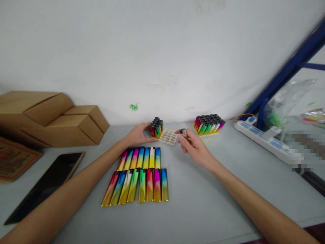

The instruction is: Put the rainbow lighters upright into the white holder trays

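A pale tray (pixel 168 136) with rows of small round pockets lies near the wall. Several shiny multicoloured lighters (pixel 156 128) with black tops stand upright in its left end. My left hand (pixel 138 135) curls around that end, thumb in front and fingers behind. Pinched in my right hand (pixel 194 146), just beyond the tray's right edge, is a lighter (pixel 182 132); its black top shows and my fingers hide most of its body. Closer to me, two rows of lighters lie flat: a back row (pixel 139 158) and a front row (pixel 135 185).
A second tray packed with upright lighters (pixel 209 124) stands by the wall at right. Beyond it are a white power strip (pixel 264 137) and a blue metal frame (pixel 286 67). Cardboard boxes (pixel 50 118) and a dark phone-like slab (pixel 45 186) occupy the left.
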`<action>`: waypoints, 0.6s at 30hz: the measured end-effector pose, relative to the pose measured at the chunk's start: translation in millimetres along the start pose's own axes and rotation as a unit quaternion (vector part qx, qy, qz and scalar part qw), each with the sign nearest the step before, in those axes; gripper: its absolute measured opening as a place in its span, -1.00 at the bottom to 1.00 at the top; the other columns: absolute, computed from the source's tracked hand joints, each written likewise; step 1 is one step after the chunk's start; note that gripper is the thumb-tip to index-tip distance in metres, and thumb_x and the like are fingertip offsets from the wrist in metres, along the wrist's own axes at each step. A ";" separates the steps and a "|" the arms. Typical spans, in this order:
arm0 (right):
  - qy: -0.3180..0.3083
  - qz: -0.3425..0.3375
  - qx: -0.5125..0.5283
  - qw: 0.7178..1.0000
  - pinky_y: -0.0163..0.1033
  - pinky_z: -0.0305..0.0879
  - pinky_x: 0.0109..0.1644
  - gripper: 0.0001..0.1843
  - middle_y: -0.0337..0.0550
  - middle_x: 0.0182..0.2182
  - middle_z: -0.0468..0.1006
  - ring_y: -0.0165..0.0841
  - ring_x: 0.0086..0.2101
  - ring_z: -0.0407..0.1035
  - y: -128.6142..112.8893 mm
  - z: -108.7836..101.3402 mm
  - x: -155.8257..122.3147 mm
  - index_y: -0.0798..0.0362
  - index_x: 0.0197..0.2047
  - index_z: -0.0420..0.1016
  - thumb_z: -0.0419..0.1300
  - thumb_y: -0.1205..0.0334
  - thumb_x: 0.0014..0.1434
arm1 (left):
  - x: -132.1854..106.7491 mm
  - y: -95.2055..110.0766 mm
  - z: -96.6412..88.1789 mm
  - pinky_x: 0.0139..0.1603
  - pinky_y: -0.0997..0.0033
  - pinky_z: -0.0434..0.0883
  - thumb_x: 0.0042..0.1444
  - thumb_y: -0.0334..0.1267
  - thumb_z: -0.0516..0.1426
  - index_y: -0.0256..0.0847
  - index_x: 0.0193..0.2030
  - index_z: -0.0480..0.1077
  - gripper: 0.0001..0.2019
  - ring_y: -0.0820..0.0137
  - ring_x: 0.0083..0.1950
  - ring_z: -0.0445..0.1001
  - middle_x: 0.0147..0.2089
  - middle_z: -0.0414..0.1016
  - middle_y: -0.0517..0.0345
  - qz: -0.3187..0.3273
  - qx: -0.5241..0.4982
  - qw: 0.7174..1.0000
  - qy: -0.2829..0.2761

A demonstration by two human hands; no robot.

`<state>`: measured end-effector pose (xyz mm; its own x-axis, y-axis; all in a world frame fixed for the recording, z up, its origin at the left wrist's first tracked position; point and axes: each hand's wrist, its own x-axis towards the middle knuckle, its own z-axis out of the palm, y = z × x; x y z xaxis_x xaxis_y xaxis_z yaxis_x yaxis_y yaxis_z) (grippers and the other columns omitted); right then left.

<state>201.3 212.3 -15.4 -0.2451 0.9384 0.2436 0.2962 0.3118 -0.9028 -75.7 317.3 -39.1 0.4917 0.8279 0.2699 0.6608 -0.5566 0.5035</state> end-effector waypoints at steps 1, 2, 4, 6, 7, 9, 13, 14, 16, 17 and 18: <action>0.000 -0.013 -0.005 1.000 -0.32 0.23 -0.39 -0.65 -0.25 -0.32 0.38 -0.44 -0.43 0.25 1.2 -2.4 6.6 0.02 0.04 0.44 0.11 -0.05 0.37 | 0.0 0.2 -0.1 0.19 0.07 0.43 -0.07 0.27 0.31 -0.24 0.17 0.44 -0.23 0.04 0.08 0.53 0.11 0.58 -0.06 -0.001 -0.001 1.000 0.001; 0.003 -0.024 -0.017 1.000 -0.31 0.27 -0.39 -0.65 -0.20 -0.26 0.40 -0.45 -0.44 0.28 2.0 -4.5 13.9 0.02 0.07 0.46 0.14 -0.01 0.36 | 0.1 0.4 -0.3 0.19 0.07 0.43 -0.08 0.27 0.31 -0.24 0.18 0.44 -0.22 0.04 0.08 0.53 0.11 0.58 -0.07 -0.003 0.001 1.000 0.001; -0.001 -0.030 -0.033 0.999 -0.30 0.33 -0.40 -0.65 -0.16 -0.22 0.44 -0.47 -0.47 0.33 1.7 -7.9 30.6 0.02 0.08 0.50 0.19 0.04 0.32 | 0.3 0.6 -0.5 0.19 0.07 0.43 -0.07 0.27 0.31 -0.25 0.18 0.43 -0.21 0.03 0.08 0.53 0.12 0.58 -0.08 -0.006 0.006 1.000 -0.001; -0.026 -0.025 -0.012 0.999 -0.28 0.39 -0.40 -0.60 -0.17 -0.27 0.49 -0.42 -0.45 0.41 -0.6 -9.3 48.8 0.02 0.11 0.47 0.26 0.06 0.25 | 0.5 0.5 -0.6 0.19 0.07 0.43 -0.06 0.28 0.30 -0.25 0.19 0.43 -0.21 0.03 0.09 0.53 0.13 0.57 -0.09 -0.006 0.011 1.000 -0.005; -0.033 -0.021 0.010 0.999 -0.27 0.43 -0.39 -0.54 -0.18 -0.27 0.52 -0.40 -0.43 0.45 -2.0 -9.1 58.1 0.01 0.14 0.45 0.31 0.08 0.20 | 0.5 0.4 -0.6 0.19 0.07 0.43 -0.06 0.28 0.30 -0.25 0.19 0.42 -0.21 0.03 0.09 0.53 0.13 0.57 -0.09 -0.006 0.012 1.000 -0.007; -0.024 -0.023 0.044 0.998 -0.23 0.49 -0.33 -0.53 -0.19 -0.28 0.55 -0.36 -0.38 0.50 -3.8 -7.5 75.9 0.03 0.11 0.45 0.35 0.12 0.15 | 0.4 0.2 -0.8 0.18 0.07 0.43 -0.06 0.27 0.31 -0.27 0.20 0.42 -0.20 0.03 0.08 0.54 0.12 0.57 -0.10 -0.007 0.013 1.000 -0.009; 0.044 -0.063 -0.006 0.997 -0.19 0.45 -0.14 -0.69 -0.16 -0.31 0.62 -0.33 -0.29 0.52 1.5 -2.0 103.5 0.09 -0.13 0.54 0.40 0.14 0.08 | -0.2 2.0 -2.4 0.21 0.03 0.42 -0.05 0.26 0.31 -0.29 0.18 0.43 -0.22 0.02 0.08 0.54 0.12 0.57 -0.10 -0.014 -0.004 1.000 -0.015; 0.059 -0.069 -0.026 0.995 -0.19 0.43 -0.12 -0.69 -0.17 -0.32 0.63 -0.34 -0.29 0.52 4.7 -0.7 107.9 0.09 -0.17 0.53 0.41 0.12 0.07 | -0.3 2.9 -3.0 0.21 0.03 0.42 -0.05 0.26 0.32 -0.28 0.17 0.43 -0.23 0.03 0.08 0.54 0.12 0.58 -0.10 -0.016 -0.009 1.000 -0.017; 0.089 -0.065 -0.045 0.993 -0.22 0.40 -0.15 -0.67 -0.20 -0.35 0.64 -0.35 -0.32 0.51 11.8 1.6 113.6 0.07 -0.21 0.50 0.42 0.05 0.06 | -0.4 5.0 -4.1 0.21 0.02 0.43 -0.05 0.25 0.32 -0.26 0.18 0.43 -0.23 0.03 0.09 0.54 0.13 0.57 -0.08 -0.021 -0.013 1.000 -0.018; 0.099 -0.058 -0.046 0.992 -0.25 0.39 -0.18 -0.65 -0.21 -0.37 0.65 -0.36 -0.35 0.51 15.3 2.7 115.1 0.06 -0.22 0.47 0.41 0.01 0.07 | -0.4 5.9 -4.5 0.22 0.02 0.42 -0.06 0.25 0.32 -0.26 0.18 0.43 -0.23 0.03 0.09 0.54 0.13 0.57 -0.08 -0.024 -0.012 0.999 -0.018; 0.106 -0.050 -0.044 0.992 -0.27 0.37 -0.23 -0.63 -0.22 -0.39 0.65 -0.36 -0.38 0.51 18.3 3.7 115.9 0.05 -0.22 0.45 0.40 -0.03 0.08 | -0.4 6.6 -4.8 0.22 0.01 0.42 -0.06 0.25 0.33 -0.26 0.18 0.43 -0.23 0.03 0.09 0.54 0.13 0.57 -0.08 -0.029 -0.009 0.999 -0.017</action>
<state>174.9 326.2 -5.0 -0.0810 0.9098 0.4070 0.3617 0.4073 -0.8386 -74.2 313.7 -32.0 0.4731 0.8552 0.2118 0.6780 -0.5069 0.5324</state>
